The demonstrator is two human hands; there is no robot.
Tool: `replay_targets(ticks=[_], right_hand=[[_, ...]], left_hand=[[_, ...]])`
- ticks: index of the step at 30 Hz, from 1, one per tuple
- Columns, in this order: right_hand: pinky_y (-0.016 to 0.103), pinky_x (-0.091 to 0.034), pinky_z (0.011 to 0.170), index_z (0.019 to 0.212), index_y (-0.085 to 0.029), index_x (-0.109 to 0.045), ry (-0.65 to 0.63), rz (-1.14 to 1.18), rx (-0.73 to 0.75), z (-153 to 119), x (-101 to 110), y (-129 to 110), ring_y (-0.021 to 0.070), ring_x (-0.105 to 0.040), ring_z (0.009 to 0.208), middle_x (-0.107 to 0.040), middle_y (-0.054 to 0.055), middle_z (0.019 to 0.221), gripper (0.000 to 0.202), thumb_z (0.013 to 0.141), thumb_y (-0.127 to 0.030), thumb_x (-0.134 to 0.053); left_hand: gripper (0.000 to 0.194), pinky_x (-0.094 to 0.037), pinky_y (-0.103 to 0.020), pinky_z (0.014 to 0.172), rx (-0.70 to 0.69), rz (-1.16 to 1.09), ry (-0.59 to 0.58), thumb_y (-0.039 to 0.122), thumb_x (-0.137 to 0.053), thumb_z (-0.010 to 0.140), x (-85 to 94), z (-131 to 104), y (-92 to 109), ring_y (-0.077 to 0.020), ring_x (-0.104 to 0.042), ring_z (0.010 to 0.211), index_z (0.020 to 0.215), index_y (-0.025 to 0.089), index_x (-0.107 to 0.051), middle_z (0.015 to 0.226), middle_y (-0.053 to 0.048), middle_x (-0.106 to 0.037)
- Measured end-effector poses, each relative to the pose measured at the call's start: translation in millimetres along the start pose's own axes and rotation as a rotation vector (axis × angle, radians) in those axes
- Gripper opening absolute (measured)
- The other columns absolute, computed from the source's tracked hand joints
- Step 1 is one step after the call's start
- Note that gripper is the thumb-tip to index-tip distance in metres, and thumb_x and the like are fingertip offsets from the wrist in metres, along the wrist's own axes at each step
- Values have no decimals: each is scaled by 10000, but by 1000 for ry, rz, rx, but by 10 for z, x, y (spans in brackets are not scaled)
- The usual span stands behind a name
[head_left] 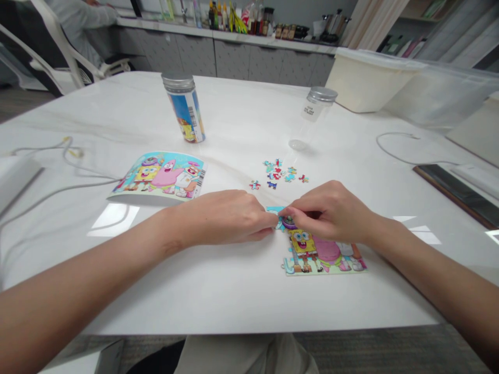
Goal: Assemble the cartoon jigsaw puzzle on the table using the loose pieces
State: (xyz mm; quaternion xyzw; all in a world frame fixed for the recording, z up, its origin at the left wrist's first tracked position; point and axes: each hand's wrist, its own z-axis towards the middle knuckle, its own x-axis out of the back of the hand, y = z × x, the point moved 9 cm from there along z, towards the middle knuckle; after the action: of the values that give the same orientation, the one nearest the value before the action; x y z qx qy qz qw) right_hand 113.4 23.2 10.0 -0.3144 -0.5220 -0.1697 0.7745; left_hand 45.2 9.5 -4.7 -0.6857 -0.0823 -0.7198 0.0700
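A partly assembled cartoon jigsaw puzzle [327,254] lies flat near the front of the table. At its upper left corner, my left hand [237,215] has its fingers closed on a light blue puzzle piece [275,209]. My right hand [335,213] covers the puzzle's upper part, with thumb and forefinger pinched at that same corner, almost touching the left fingertips. The fingers partly hide the pieces there. Several loose puzzle pieces [289,177] are scattered just beyond my hands. To the left rests a curved picture sheet [166,176] showing the same cartoon figures.
Behind the sheet stands a labelled jar [187,114] with a metal lid; a clear jar [312,117] stands further right. Plastic bins [366,78] occupy the far right corner. A dark phone-like slab [460,189] and cables lie at the sides. A person's sleeve [86,21] shows at upper left.
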Motion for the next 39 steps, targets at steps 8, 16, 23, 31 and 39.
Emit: replay_targets(ticks=[8,16,23,31,39], right_hand=[[245,-219,446,489,-171,-412,-10,-7,-4,7,-8,-2,61,-248,413,-304,-62,437,389,875,-201,-453],[249,-212,448,495,-174,-381,-2,-12,-9,4,-7,3,62,-235,418,-288,-64,444,391,878,-200,-456],[247,-206,448,503,-174,-349,2,-6,-12,4,-2,0,63,-219,424,-276,-67,448,394,881,-197,-457],[252,-209,447,496,-179,-359,-15,-8,-18,7,-9,4,69,-223,422,-280,-64,445,396,880,-204,-453],[255,-207,446,499,-178,-370,-17,-7,-20,5,-22,1,69,-224,424,-278,-62,448,396,884,-206,-456]], left_hand=[[172,-206,-284,434,-18,0,32,157,-472,910,23,4,9,-84,-384,421,782,168,-586,541,33,-539],[165,-208,-291,430,-24,16,33,159,-487,906,31,1,17,-87,-389,420,768,167,-578,541,33,-544],[166,-209,-292,431,-18,9,22,162,-488,908,25,9,12,-91,-379,420,773,164,-585,537,33,-536],[170,-218,-286,430,-9,25,8,176,-474,913,15,4,11,-87,-389,419,782,171,-583,539,32,-535],[151,-216,-291,426,-15,37,14,180,-486,909,16,5,20,-90,-413,424,797,170,-587,545,28,-550]])
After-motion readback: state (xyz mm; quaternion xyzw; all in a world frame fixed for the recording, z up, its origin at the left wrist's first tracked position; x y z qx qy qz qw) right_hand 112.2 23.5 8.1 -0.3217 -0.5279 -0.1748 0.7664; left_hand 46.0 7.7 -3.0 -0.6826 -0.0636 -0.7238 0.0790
